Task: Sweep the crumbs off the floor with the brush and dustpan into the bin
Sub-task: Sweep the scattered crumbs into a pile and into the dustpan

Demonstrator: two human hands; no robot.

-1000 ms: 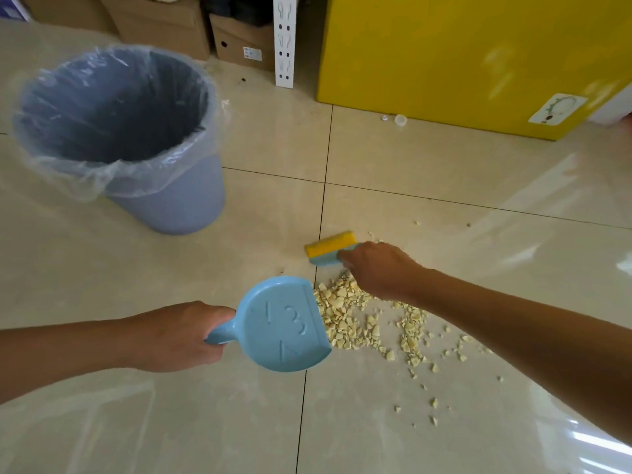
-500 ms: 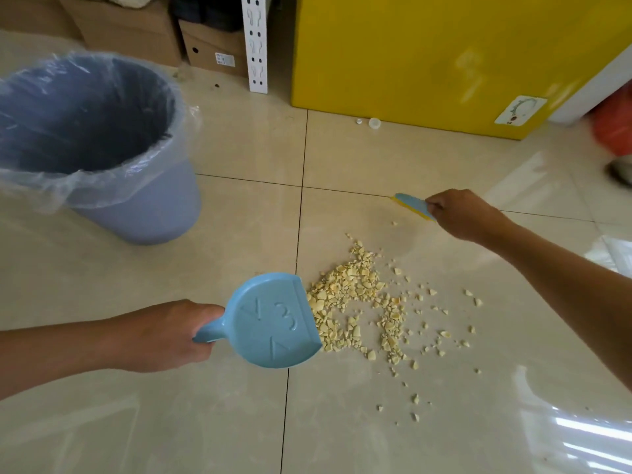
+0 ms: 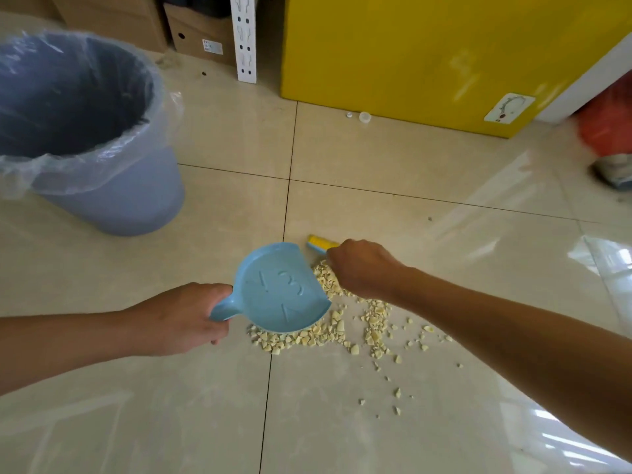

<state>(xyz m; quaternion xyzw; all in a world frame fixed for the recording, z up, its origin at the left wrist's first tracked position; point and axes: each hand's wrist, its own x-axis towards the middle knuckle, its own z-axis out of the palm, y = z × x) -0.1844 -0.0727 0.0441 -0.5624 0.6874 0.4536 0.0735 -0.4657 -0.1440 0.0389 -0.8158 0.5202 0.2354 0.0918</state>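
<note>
Tiled floor (image 3: 205, 405) scattered with crumbs (image 3: 372, 323) — none binned; bin (image 3: 113, 206) apart. Left hand (image 3: 181, 319) clenched on dustpan (image 3: 280, 289), right hand (image 3: 362, 268) grasping brush (image 3: 319, 242) — sweeping barely begun.

Floor (image 3: 444, 186): glossy, smooth beige tile, reflective. Dustpan (image 3: 280, 289): smooth light-blue plastic, matt sheen. Bin (image 3: 130, 203): matt grey-blue plastic, lined with thin clear plastic film (image 3: 102, 159). Cardboard boxes (image 3: 195, 32): matt brown. Cabinet (image 3: 410, 53): glossy yellow.

Glossy beige tiled floor (image 3: 219, 405) carries scattered crumbs (image 3: 372, 323), a lined bin (image 3: 113, 200), and a yellow cabinet (image 3: 410, 63).
</note>
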